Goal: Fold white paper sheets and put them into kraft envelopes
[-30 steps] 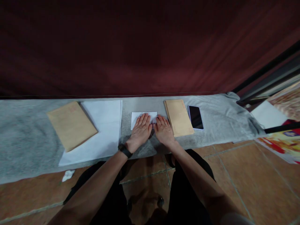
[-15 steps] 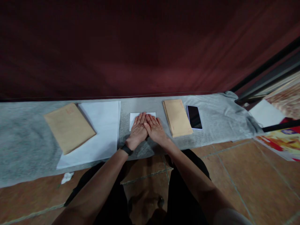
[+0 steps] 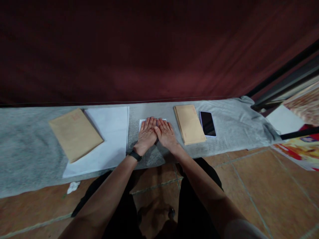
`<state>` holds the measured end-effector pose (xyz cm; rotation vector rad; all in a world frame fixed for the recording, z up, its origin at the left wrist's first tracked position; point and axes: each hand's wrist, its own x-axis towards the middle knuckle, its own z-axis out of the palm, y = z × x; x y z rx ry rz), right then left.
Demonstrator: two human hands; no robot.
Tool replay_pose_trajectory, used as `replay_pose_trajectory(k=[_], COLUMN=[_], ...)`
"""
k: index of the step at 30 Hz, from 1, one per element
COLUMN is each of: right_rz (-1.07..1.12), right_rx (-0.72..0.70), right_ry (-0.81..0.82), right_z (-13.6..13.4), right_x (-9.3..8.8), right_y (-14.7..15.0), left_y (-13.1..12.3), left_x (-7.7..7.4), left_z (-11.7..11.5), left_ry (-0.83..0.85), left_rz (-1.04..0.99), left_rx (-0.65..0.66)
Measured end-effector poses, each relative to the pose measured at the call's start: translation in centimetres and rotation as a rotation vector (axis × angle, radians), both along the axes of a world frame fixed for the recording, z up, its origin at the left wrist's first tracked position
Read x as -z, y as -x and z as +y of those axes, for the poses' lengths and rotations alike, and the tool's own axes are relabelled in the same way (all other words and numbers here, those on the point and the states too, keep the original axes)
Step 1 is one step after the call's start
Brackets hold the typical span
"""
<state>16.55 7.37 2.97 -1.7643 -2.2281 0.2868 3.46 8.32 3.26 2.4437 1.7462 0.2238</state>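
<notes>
A small white sheet of paper [image 3: 142,123], perhaps folded, lies on the grey cloth in front of me, mostly covered by my hands. My left hand [image 3: 147,133] presses flat on it, fingers stretched out, a dark band around the wrist. Beside it my right hand [image 3: 166,133] also lies flat on the paper, its thumb against the left hand. To the right is a stack of brown envelopes [image 3: 190,124]. On the left, another stack of brown envelopes [image 3: 76,134] overlaps large white paper sheets [image 3: 112,132].
A phone [image 3: 207,123] with a dark screen lies right of the envelopes. The grey cloth [image 3: 25,149] covers the long narrow surface, with a dark red curtain [image 3: 149,59] behind. Crumpled white tissue [image 3: 73,187] is on the tiled floor [image 3: 251,182]. Colourful printed packaging [image 3: 301,151] stands far right.
Both hands have slid slightly forward over the small paper, covering more of it. The fingers of the two hands now lie more side by side.
</notes>
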Motion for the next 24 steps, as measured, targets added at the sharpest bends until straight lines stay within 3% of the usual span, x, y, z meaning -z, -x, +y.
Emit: replay_pose_trajectory(k=[24], right_rz=[-0.058], right_rx=[0.048], right_ry=[-0.087], right_z=[-1.0], right_x=[1.4], right_y=[-2.5], left_y=[1.4], left_x=[0.9], left_z=[0.0], left_ry=[-0.086], left_rz=[-0.046], left_rx=[-0.119])
